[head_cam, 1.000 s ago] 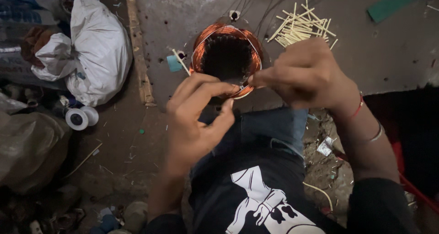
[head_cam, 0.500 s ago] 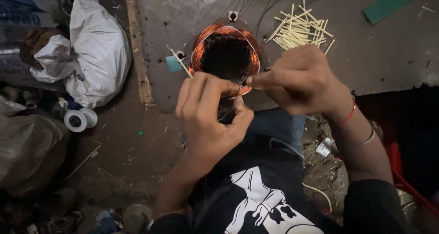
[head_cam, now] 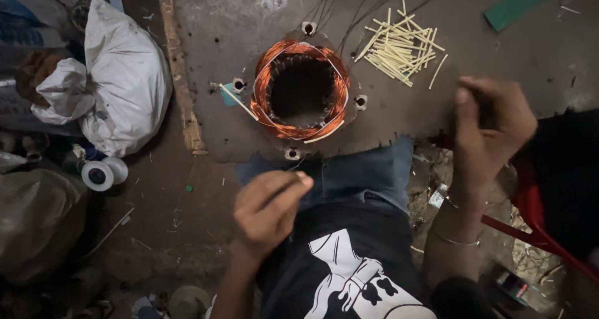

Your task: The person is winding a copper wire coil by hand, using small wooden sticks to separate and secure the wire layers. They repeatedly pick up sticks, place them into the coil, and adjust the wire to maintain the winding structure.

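Left hand (head_cam: 268, 210) curled above the lap, fingers pinched, possibly on a fine wire too thin to confirm, right hand (head_cam: 490, 122) clenched at the board's edge, contents unclear, copper-wound stator (head_cam: 299, 89) beyond both hands on the grey board (head_cam: 249, 19), pale sticks (head_cam: 399, 44) farther back.

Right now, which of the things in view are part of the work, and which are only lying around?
Part of the work:
- copper-wound stator
- thin wires running off it
- pale sticks beside it
- left hand and right hand, both closed

Lying about:
- white sack
- tape roll
- green strip
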